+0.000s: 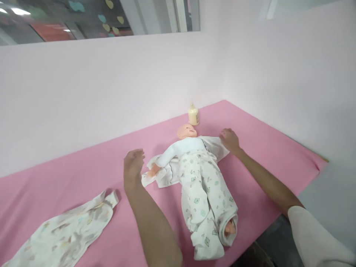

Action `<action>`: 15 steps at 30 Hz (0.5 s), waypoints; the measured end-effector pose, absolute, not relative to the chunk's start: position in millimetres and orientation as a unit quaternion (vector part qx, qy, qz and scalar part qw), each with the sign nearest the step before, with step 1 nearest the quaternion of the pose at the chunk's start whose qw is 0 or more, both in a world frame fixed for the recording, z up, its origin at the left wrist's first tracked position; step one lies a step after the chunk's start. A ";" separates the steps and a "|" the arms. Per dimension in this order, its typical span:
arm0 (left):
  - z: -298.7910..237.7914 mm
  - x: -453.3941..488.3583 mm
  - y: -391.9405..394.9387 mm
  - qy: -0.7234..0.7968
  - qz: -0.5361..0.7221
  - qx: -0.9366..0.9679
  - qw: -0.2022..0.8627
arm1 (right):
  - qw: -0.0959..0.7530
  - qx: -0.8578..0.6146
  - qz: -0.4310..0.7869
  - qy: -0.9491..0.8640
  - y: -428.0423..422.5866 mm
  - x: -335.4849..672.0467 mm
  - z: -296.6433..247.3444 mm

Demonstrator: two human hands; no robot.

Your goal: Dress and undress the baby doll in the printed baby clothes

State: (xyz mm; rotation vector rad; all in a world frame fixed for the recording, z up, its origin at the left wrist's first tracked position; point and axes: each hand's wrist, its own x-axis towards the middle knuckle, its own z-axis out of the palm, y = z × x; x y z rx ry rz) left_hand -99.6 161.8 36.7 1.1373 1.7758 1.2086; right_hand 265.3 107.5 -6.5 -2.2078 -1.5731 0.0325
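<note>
A baby doll (187,131) lies on its back, dressed in a white top (187,146) and white patterned trousers (198,185). One doll hand (153,170) shows at the left, over a loose white cloth (168,177); a bare foot pokes out of one trouser leg. To the left of the doll, my left hand (134,164) is raised with nothing in it, fingers loosely bent and apart. My right hand (229,140) is at the outer end of the white sleeve (215,145) on the right, fingers loosely apart; whether it touches the fabric is unclear.
A pink sheet (111,163) covers the table. Near the back wall, a bottle of pale yellow liquid (193,115) stands beyond the doll's head. At the lower left lies a white patterned garment (63,233). White walls (105,85) border the back and right sides.
</note>
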 end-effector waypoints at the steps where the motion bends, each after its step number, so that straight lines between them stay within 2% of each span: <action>1: 43.7 -93.7 159.9 0.672 0.476 0.455 0.339 | 0.199 -0.836 0.032 -0.510 105.1 286.2 -12.8; 4: 66.1 -66.0 147.6 0.628 0.479 0.526 0.315 | 0.162 -0.870 0.099 -0.454 98.6 319.0 -31.7; 9: 79.1 12.3 124.0 0.564 0.385 0.694 0.229 | 0.184 -0.847 0.142 -0.477 98.2 316.8 -48.1; 12: 63.4 64.5 124.0 0.456 0.239 0.833 0.201 | 0.201 -0.835 0.160 -0.487 98.9 317.1 -48.0; 15: 41.7 103.8 135.7 0.421 0.066 0.894 0.140 | 0.218 -0.816 0.196 -0.498 95.9 321.9 -44.8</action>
